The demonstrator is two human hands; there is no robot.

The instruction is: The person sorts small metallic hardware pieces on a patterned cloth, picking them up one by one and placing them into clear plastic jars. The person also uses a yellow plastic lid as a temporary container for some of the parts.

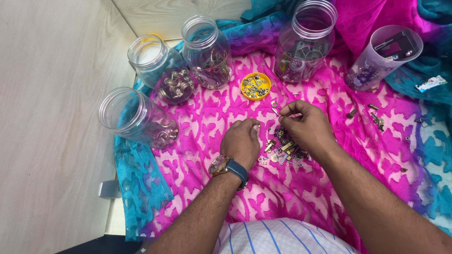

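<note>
On pink-teal cloth [329, 188] over pale wood | right hand [303, 127] fingers pinching small part | left hand [241, 142] curled

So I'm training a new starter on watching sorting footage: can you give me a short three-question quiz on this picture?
1. True or false: the yellow lid is empty.
2. Which of the hands wears the watch? A) left hand B) right hand
3. Fill in: the pile of small metal parts lies on a pink and ____ cloth.

Key:
1. False; it holds small metal parts.
2. A; the watch with its blue strap sits on the left wrist.
3. Blue; the cloth runs from pink to blue-teal at its edges.
</note>
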